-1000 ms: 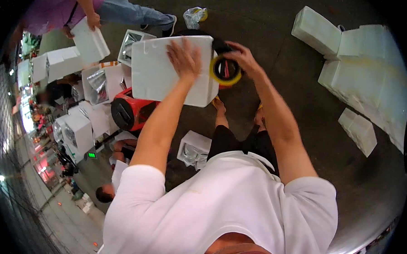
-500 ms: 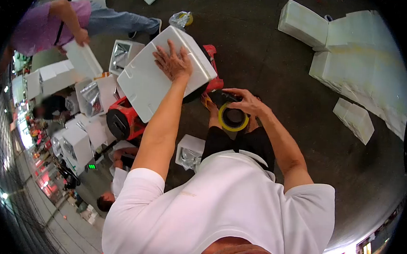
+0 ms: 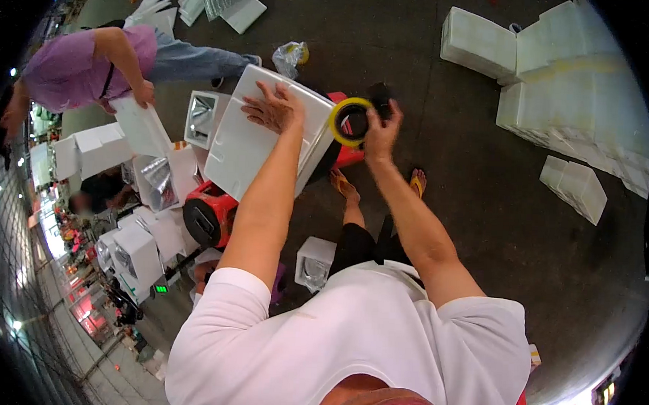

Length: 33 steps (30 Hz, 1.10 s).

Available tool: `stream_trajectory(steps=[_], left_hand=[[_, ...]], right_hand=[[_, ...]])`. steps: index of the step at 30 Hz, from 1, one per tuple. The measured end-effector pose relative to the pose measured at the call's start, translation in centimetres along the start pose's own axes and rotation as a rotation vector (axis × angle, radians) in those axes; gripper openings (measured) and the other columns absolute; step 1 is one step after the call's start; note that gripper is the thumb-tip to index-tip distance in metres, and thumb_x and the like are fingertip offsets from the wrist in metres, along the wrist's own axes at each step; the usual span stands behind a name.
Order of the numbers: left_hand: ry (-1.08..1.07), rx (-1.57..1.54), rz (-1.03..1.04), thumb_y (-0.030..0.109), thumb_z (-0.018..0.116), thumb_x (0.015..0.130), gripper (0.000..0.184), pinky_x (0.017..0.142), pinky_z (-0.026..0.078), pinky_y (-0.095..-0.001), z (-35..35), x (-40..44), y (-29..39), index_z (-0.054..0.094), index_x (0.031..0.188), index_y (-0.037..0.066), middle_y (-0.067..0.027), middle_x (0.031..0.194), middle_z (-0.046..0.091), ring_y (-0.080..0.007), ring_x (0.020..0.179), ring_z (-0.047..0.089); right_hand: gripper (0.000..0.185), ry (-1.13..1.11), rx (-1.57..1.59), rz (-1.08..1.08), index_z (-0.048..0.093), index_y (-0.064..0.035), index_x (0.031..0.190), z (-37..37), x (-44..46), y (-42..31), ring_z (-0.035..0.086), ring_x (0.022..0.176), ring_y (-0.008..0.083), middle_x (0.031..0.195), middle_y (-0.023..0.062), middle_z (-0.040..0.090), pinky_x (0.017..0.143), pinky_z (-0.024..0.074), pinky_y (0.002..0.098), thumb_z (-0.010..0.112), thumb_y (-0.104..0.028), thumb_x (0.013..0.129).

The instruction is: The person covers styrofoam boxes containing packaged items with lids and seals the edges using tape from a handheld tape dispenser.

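Observation:
My left hand [image 3: 273, 110] lies with spread fingers on top of a white foam box [image 3: 233, 144]. The box rests tilted in view across red supports with dark round parts, one red support [image 3: 209, 215] showing at its lower left. In my right hand [image 3: 383, 135] is a tape dispenser [image 3: 350, 122] with a large yellow-rimmed roll, the fingers closed around it. The dispenser is at the box's right edge; whether it touches the box I cannot tell. Its dark upper part is blurred.
A person in a purple shirt [image 3: 77, 61] holds a white foam panel [image 3: 141, 126] at the left. Open foam boxes with silver lining, such as the lined box [image 3: 159, 181], stand nearby. White foam boxes [image 3: 582, 98] are stacked at the right. A small open box [image 3: 314, 262] sits near my legs.
My right hand has moved the tape dispenser up from near my legs to the box's right edge. My left hand stays on the box. The view has shifted slightly.

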State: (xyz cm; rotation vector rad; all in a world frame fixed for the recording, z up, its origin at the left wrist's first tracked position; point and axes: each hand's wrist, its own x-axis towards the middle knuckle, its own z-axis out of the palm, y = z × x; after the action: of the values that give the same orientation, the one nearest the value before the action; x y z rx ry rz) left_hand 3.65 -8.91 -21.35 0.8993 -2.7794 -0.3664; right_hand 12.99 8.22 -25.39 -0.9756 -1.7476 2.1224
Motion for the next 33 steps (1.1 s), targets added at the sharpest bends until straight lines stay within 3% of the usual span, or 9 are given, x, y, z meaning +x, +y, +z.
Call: stream_trajectory(steps=[6,8,10,16,20,26,28,30,33], left_hand=[[0.008,0.097,-0.148,0.052,0.035,0.098,0.065,0.116,0.009,-0.0616,1.2,4.2,0.1,0.031,0.153,0.017,-0.0337,0.156,0.014,-0.0515,0.145,0.01],[-0.095,0.113,0.053,0.05,0.041,0.097,0.067,0.115,0.011,-0.064,-0.2,3.2,-5.3,0.027,0.155,0.018,-0.0304,0.157,0.014,-0.0522,0.145,0.011],[-0.236,0.023,1.014,0.044,0.048,0.096,0.066,0.115,0.012,-0.062,-4.0,0.1,-11.6,0.029,0.154,0.019,-0.0241,0.159,0.017,-0.0496,0.146,0.012],[-0.205,0.047,0.77,0.036,0.049,0.097,0.057,0.117,0.014,-0.0563,-5.8,-4.7,-11.0,0.037,0.151,0.022,-0.0183,0.16,0.021,-0.0438,0.146,0.017],[-0.158,0.066,0.535,0.042,0.042,0.099,0.057,0.117,0.013,-0.0562,-4.9,-4.8,-8.1,0.036,0.151,0.018,-0.0221,0.159,0.02,-0.0457,0.146,0.015],[0.005,0.072,0.053,0.051,0.034,0.099,0.066,0.117,0.009,-0.0579,-0.6,0.4,-3.1,0.032,0.152,0.013,-0.0263,0.159,0.017,-0.0488,0.146,0.012],[-0.045,0.036,0.266,0.052,0.04,0.098,0.068,0.117,0.01,-0.0582,-1.3,1.0,-7.1,0.031,0.153,0.014,-0.0252,0.159,0.017,-0.0497,0.145,0.012],[-0.236,0.01,0.86,0.05,0.046,0.096,0.067,0.117,0.012,-0.0585,-4.7,0.3,-11.4,0.032,0.153,0.017,-0.0242,0.159,0.019,-0.0492,0.145,0.013],[-0.226,0.065,0.758,0.047,0.048,0.096,0.063,0.116,0.014,-0.0582,-5.7,-0.6,-10.7,0.036,0.151,0.02,-0.0235,0.158,0.021,-0.0487,0.145,0.014]], right_hand=[[0.061,-0.125,0.204,-0.022,0.038,-0.003,0.141,3.3,-5.0,-0.2,0.053,0.121,0.0231,0.131,0.016,0.053,0.104,0.0407,0.0346,0.068,-0.016,0.089],[0.06,-0.189,0.157,0.0,0.042,-0.0025,0.14,4.6,-1.8,0.0,0.055,0.118,0.0231,0.129,0.0162,0.056,0.102,0.0429,0.0339,0.069,-0.014,0.087],[0.056,-0.261,0.108,-0.031,0.047,-0.0032,0.137,5.9,0.6,-2.2,0.059,0.105,0.0185,0.116,0.0113,0.06,0.09,0.0481,0.0288,0.07,-0.01,0.086],[0.061,-0.691,0.046,-0.088,0.045,-0.0074,0.14,1.7,-1.5,0.6,0.059,0.111,0.0204,0.126,0.0112,0.059,0.099,0.046,0.033,0.072,-0.011,0.085],[0.062,-0.527,0.002,-0.068,0.041,-0.01,0.142,-3.7,-3.5,-1.6,0.058,0.114,0.0225,0.127,0.0114,0.057,0.1,0.0467,0.0377,0.069,-0.007,0.087],[0.059,-0.271,0.216,0.013,0.041,-0.0086,0.141,2.6,-0.5,-3.3,0.058,0.106,0.0207,0.12,0.0127,0.056,0.09,0.0508,0.0328,0.068,-0.006,0.088],[0.06,-0.213,0.17,-0.014,0.041,-0.0097,0.142,5.5,1.3,-0.4,0.056,0.11,0.0216,0.123,0.013,0.055,0.094,0.0475,0.0325,0.069,-0.012,0.089],[0.062,-0.332,0.186,0.07,0.039,-0.0098,0.143,4.9,0.1,-1.8,0.055,0.113,0.0226,0.125,0.0136,0.054,0.097,0.0468,0.0336,0.068,-0.012,0.089],[0.062,-0.454,0.132,0.047,0.035,-0.0084,0.144,0.7,-2.8,-1.0,0.055,0.117,0.0224,0.127,0.0141,0.053,0.101,0.0473,0.0356,0.066,-0.012,0.091]])
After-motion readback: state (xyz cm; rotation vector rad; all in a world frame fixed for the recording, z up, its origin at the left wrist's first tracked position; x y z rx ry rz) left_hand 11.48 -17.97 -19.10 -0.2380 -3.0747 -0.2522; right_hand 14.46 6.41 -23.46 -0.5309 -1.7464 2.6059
